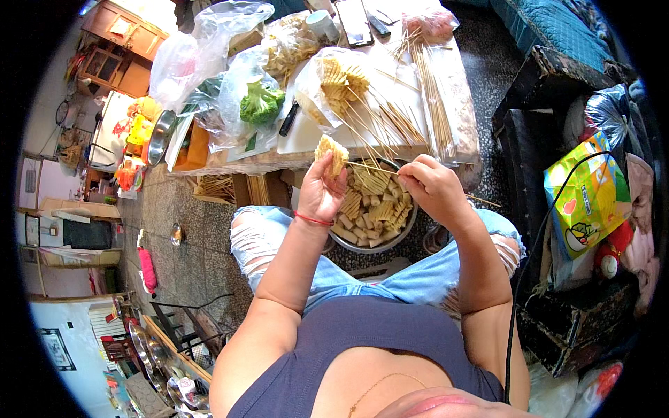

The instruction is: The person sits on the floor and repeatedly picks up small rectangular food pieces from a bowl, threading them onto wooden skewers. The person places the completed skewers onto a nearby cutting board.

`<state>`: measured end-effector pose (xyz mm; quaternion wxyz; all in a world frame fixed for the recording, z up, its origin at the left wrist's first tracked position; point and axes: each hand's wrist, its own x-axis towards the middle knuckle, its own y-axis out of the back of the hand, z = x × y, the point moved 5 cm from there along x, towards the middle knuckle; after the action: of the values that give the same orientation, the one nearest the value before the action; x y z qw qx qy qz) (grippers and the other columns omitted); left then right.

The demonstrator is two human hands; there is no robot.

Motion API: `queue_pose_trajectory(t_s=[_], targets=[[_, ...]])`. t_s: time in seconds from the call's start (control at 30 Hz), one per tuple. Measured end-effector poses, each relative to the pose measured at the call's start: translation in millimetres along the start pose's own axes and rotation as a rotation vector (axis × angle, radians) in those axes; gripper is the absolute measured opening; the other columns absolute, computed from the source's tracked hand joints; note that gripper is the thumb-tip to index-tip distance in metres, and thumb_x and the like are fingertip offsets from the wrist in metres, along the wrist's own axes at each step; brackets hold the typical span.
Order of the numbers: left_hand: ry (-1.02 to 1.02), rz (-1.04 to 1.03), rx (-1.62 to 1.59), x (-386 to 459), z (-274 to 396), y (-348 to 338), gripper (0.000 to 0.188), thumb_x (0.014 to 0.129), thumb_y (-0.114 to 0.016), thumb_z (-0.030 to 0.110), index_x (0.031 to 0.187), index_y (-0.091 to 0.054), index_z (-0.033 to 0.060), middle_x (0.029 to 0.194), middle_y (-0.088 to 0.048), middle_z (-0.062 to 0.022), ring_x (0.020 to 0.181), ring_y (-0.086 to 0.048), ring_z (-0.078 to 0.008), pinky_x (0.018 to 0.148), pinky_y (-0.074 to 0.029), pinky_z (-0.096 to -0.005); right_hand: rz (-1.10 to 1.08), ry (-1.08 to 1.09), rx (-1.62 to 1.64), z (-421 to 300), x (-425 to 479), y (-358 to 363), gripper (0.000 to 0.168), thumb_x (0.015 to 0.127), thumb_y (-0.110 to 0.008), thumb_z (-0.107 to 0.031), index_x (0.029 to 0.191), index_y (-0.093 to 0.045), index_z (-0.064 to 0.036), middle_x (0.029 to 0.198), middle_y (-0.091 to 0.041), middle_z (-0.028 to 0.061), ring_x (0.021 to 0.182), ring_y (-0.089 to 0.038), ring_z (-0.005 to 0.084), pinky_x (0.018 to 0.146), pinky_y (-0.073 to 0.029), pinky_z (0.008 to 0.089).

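My left hand [324,190], with a red cord at its wrist, grips a folded, pale yellow ridged food piece [332,151]. Between the fingers of my right hand [431,183] is a thin bamboo skewer [372,167]. Its far end meets the ridged piece; how deep it goes in is hidden. Beneath both hands, a round metal basin [376,250] holds pale cut cylinders and more ridged pieces. On the table just beyond, skewered ridged pieces [345,83] lie in a clear plastic bag, their sticks pointing towards me.
The low table [462,99] carries a bundle of bamboo skewers [436,104], broccoli [261,103], a black-handled tool [289,119], a phone [354,23] and a cup [322,26]. A box of sticks [215,188] stands under its left side. A dark chair [533,157] is at right.
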<state>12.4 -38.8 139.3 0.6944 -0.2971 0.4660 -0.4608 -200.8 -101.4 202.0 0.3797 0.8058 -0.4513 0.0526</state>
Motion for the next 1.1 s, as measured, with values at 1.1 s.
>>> queue_pose_trajectory(t_s=[1.1], targets=[[-0.525, 0.095, 0.383, -15.6, 11.2, -25.4, 0.028, 0.085, -0.058, 0.004, 0.11, -0.047, 0.0099, 0.098, -0.062, -0.0039, 0.085, -0.064, -0.0174, 0.064, -0.058, -0.031, 0.006, -0.036, -0.082, 7.3, -0.1, -8.0, 0.008, 0.083, -0.058, -0.018, 0.082, -0.06, -0.01, 0.079, -0.058, 0.0071, 0.067, -0.06, 0.0294, 0.058, -0.05, 0.0376]])
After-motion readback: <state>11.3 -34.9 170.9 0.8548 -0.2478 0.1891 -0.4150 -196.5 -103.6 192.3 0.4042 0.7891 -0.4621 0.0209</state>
